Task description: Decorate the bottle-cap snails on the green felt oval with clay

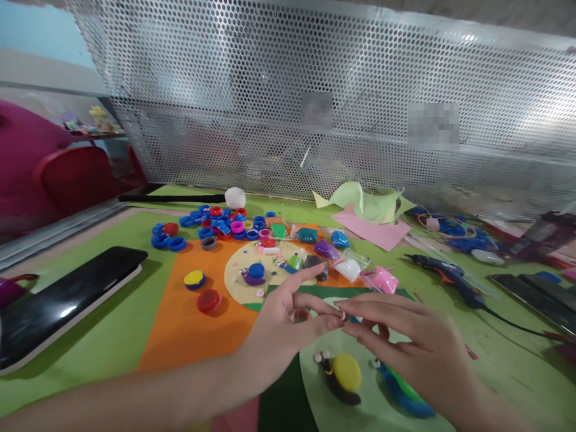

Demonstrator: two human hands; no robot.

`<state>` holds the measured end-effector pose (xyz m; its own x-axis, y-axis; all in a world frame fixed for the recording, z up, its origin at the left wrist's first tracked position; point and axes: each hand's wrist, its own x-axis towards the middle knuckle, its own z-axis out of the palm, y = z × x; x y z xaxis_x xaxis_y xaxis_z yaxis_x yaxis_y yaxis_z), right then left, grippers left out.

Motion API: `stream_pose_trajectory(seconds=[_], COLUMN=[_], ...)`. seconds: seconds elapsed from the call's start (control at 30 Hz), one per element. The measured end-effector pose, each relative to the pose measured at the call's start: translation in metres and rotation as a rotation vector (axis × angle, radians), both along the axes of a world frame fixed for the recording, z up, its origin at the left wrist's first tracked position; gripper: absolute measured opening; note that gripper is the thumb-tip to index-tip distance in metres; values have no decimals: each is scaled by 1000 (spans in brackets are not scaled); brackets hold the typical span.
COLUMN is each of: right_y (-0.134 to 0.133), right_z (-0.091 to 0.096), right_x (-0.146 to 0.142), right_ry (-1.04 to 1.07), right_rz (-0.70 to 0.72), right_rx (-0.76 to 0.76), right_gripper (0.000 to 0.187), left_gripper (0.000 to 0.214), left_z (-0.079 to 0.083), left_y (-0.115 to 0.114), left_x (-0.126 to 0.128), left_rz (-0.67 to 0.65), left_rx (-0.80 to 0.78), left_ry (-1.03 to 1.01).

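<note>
Left hand [283, 318]: thumb and finger pinched at the tips on a small white piece [343, 316], index finger stretched out free; right hand [418, 327]: thumb and fingers narrowed, tips meeting the left's at the same piece; cannot tell whether the right also grips it; piece thus lies at the left fingertips, just beside the right ones, above the far part of a pale-green disc [342, 414].

Disc lies at the near edge of the surface [121, 231], on a dark-green sheet [281, 390]; on it, a yellow-and-dark snail figure [347, 373], nearer the near edge than the piece; a blue-green figure [407, 396], partly hidden by the right hand.

Toward the far edge: bottle caps [237, 227]; right of these, coloured packets [307, 234]; cream disc [236, 264] with small figures, on an orange sheet [189, 330]; glue gun [450, 279] toward the right edge; glossy black case [72, 300] at the left edge.
</note>
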<state>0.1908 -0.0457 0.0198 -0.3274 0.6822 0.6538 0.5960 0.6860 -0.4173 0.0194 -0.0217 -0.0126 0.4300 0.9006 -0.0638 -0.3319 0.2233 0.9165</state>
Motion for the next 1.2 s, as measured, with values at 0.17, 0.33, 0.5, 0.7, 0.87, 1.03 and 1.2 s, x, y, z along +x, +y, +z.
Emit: stream_pose_trajectory(seconds=[0.17,0.33,0.5,0.7,0.87,1.03,1.2], right_y=[-1,-2,-2,-2,-6,-7,-6], right_z=[0,-1,1,-1,0,3,5], right_x=[-1,0,7,15,11,12,11], right_ry=[22,117,142,79,72,35,-31], right_rz=[21,45,68,176,158,157,131], right_rx=[-35,-196,-296,-328,-194,-87,26], right_gripper=[17,19,21,27,23,28,22], left_gripper=[71,70,59,24,74,90,82], left_z=[-2,1,13,27,25,28,26], left_y=[1,-2,-3,-1,-5,-7,-8], left_x=[0,-3,-12,-23,-24,-22,-24], left_rz=[-2,44,95,25,90,78,74], left_rx=[18,147,623,1107,1286,1320,1306], left_ry=[14,145,372,649,610,595,583])
